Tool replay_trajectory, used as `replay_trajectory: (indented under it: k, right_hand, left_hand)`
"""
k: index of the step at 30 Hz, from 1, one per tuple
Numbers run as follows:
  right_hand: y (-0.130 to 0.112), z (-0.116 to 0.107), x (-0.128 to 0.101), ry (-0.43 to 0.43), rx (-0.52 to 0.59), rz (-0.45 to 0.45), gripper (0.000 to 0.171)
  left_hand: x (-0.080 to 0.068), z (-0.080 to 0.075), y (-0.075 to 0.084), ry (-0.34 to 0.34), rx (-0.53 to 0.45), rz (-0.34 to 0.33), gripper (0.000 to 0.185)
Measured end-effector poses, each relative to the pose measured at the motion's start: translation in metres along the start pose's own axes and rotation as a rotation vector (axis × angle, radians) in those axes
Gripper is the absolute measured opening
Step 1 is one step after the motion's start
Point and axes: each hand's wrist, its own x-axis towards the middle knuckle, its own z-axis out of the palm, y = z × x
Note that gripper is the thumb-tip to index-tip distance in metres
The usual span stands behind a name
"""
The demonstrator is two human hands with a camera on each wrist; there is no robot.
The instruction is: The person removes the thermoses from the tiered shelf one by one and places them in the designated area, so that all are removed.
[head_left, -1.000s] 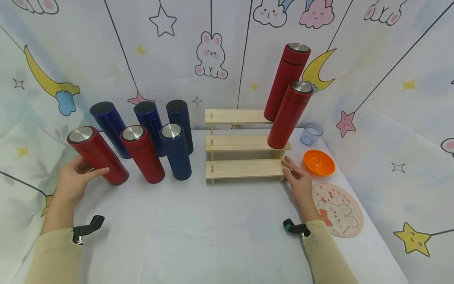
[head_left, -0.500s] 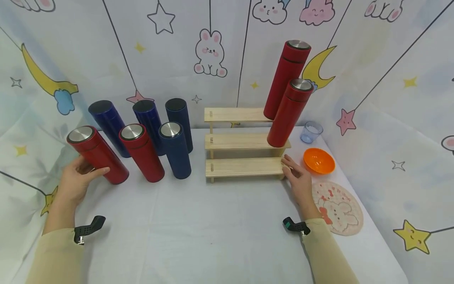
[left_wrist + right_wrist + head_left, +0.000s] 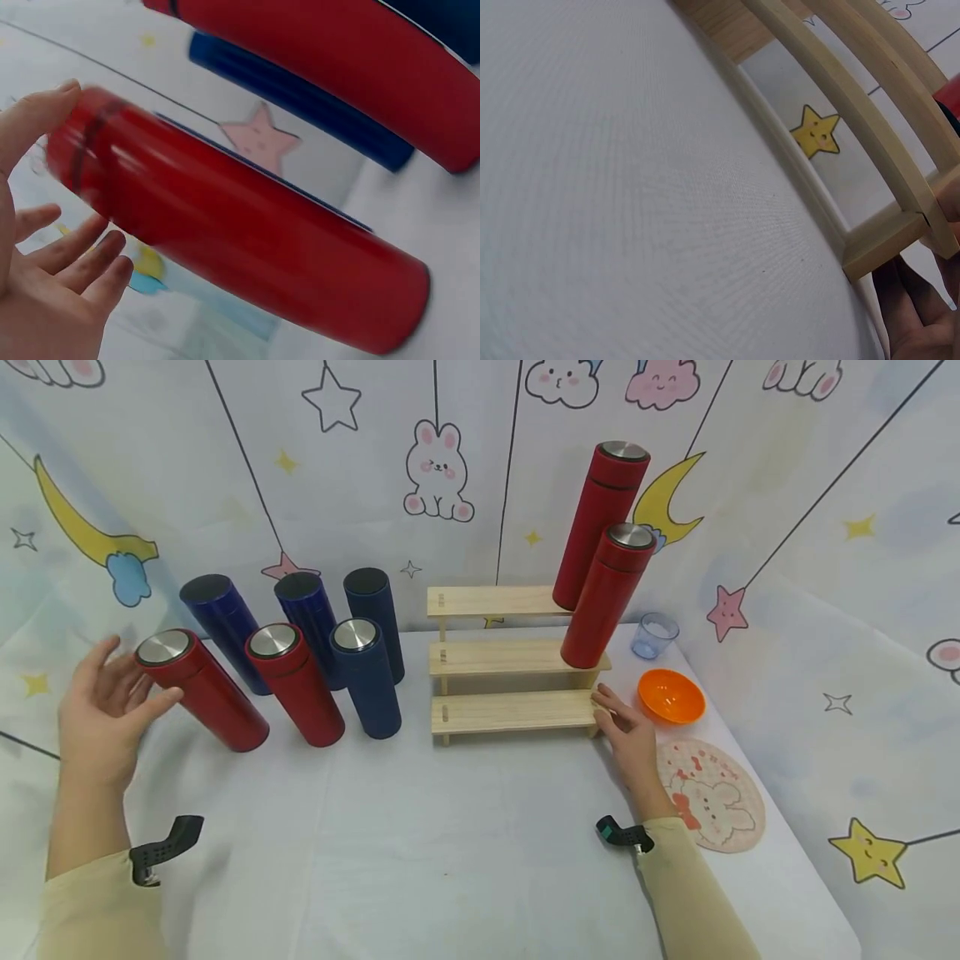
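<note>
My left hand (image 3: 111, 697) is spread open beside the upper part of the leftmost red flask (image 3: 202, 693), which stands tilted on the white table. In the left wrist view the thumb of that hand (image 3: 37, 255) touches the blurred red flask (image 3: 240, 247) near its top, and the fingers are off it. My right hand (image 3: 626, 731) rests with straight fingers against the right end of the lowest step of the wooden rack (image 3: 510, 714). The right wrist view shows the fingertips (image 3: 911, 315) at the rack's corner (image 3: 870, 240).
A second red flask (image 3: 294, 687) and a blue flask (image 3: 366, 678) stand beside the first, with three dark blue flasks (image 3: 311, 614) behind. Two red flasks (image 3: 606, 597) stand on the rack. A clear cup (image 3: 654, 635), orange bowl (image 3: 671, 696) and round mat (image 3: 712, 793) lie at the right.
My left hand has let go of the red flask's body, risen and moved left, with its fingers now spread. The right hand has stayed at the rack.
</note>
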Motion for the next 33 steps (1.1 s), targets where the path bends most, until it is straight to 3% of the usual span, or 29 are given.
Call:
replay_trajectory:
  k: [5,10,12,16,18,20,24,30,33]
  right_hand:
    - [0.000,0.000,0.001,-0.009,0.012,0.004,0.037]
    - [0.000,0.000,0.001,-0.015,0.019,0.006,0.038]
    - [0.001,0.000,0.001,-0.012,0.014,0.007,0.037]
    - [0.002,-0.001,0.001,-0.006,0.006,0.003,0.037]
    - [0.002,-0.001,0.001,-0.005,0.003,0.003,0.037]
    - [0.002,-0.001,0.001,-0.005,0.003,0.000,0.037]
    - [0.001,0.000,-0.001,-0.006,0.011,0.009,0.036]
    - [-0.008,0.000,-0.004,-0.012,-0.001,0.035,0.037]
    - [-0.012,0.000,-0.003,-0.023,-0.008,0.028,0.037]
  left_hand:
    - [-0.007,0.009,0.041,0.039,-0.012,0.107,0.088]
    - [-0.010,0.019,0.073,0.062,0.153,0.234,0.085]
    - [-0.011,0.024,0.083,0.044,0.174,0.285,0.085]
    - [-0.013,0.042,0.097,-0.075,0.087,0.374,0.087]
    - [-0.015,0.054,0.102,-0.137,0.112,0.424,0.088]
    - [-0.016,0.068,0.104,-0.190,0.109,0.498,0.086]
    - [-0.022,0.097,0.107,-0.307,0.018,0.576,0.081]
    - [-0.038,0.147,0.110,-0.400,0.182,0.613,0.091]
    - [-0.045,0.170,0.104,-0.476,0.187,0.614,0.091]
